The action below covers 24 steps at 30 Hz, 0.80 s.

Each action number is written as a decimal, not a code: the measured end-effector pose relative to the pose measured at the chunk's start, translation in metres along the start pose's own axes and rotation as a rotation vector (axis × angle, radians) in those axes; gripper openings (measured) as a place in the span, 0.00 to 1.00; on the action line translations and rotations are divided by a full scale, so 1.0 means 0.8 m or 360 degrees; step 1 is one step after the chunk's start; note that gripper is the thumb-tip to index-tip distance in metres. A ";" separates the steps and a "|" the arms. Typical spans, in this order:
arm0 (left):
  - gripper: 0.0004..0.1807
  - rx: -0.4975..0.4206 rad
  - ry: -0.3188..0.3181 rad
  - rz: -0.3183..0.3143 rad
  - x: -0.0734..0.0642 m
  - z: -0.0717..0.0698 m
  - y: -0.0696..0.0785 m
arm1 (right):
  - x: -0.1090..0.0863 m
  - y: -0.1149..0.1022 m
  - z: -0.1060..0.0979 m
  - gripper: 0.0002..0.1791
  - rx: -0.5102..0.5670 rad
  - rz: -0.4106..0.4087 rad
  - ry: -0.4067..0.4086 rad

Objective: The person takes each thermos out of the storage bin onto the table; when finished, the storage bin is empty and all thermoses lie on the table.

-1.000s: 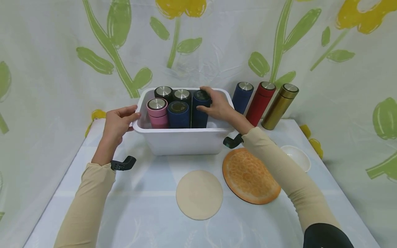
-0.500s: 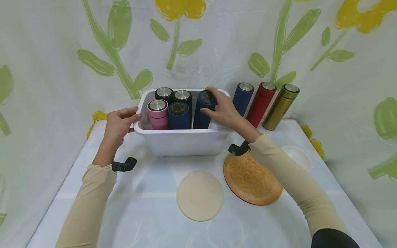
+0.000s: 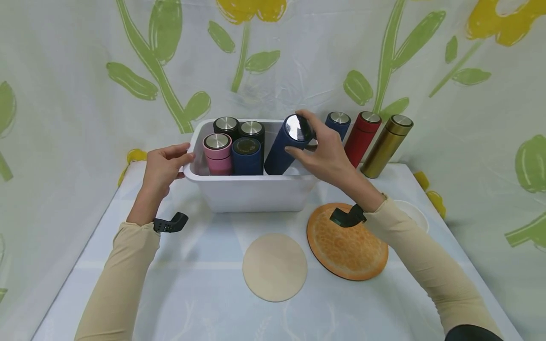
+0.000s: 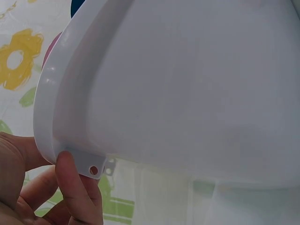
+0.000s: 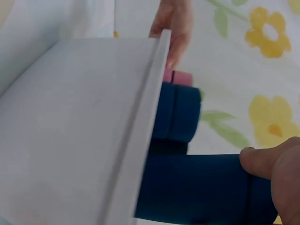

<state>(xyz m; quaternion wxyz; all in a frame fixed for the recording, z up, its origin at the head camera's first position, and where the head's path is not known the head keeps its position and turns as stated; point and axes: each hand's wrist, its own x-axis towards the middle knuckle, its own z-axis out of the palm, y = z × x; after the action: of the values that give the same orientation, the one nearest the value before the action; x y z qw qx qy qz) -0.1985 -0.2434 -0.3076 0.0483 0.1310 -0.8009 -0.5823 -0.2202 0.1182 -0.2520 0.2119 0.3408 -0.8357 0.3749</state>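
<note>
Head view: base of the tilted blue bottle [image 3: 280, 152] hidden behind the front wall of the white bin [image 3: 251, 194]; lower body of the standing blue bottle [image 3: 338, 122], 2 o'clock, masked by the right hand [image 3: 326, 151]; white dish [image 3: 417, 213], between 3 and 4 o'clock, partly under the right sleeve [image 3: 426, 258]; marking on the upright blue bottle [image 3: 247, 163] illegible; left-wrist view: pink bottle [image 3: 219, 158] mostly hidden, 10 o'clock; left hand [image 4: 56, 192] cut off, 8 o'clock; right-wrist view: right hand cut off, 4 o'clock.

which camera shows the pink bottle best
The head view: the pink bottle shows its silver top and upper body inside the white tub. The right wrist view catches only part of it beyond the tub; the left wrist view, just a pink sliver.
</note>
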 end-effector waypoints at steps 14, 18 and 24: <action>0.28 -0.0015 -0.0004 -0.0004 0.003 0.002 0.002 | -0.036 -0.037 -0.047 0.43 0.0021 -0.0109 0.0241; 0.28 0.0003 -0.0010 -0.0002 0.003 0.001 0.000 | -0.043 -0.047 -0.057 0.44 0.0014 -0.0160 0.0299; 0.28 0.0010 -0.0008 -0.0005 0.000 0.000 0.002 | -0.050 -0.060 -0.073 0.45 -0.0013 -0.0265 0.0343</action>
<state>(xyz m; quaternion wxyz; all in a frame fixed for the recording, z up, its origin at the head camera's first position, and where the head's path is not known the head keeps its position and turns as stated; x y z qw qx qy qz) -0.1985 -0.2426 -0.3063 0.0451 0.1309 -0.8027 -0.5801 -0.1521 0.1562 -0.2165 0.3323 0.3659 -0.7784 0.3871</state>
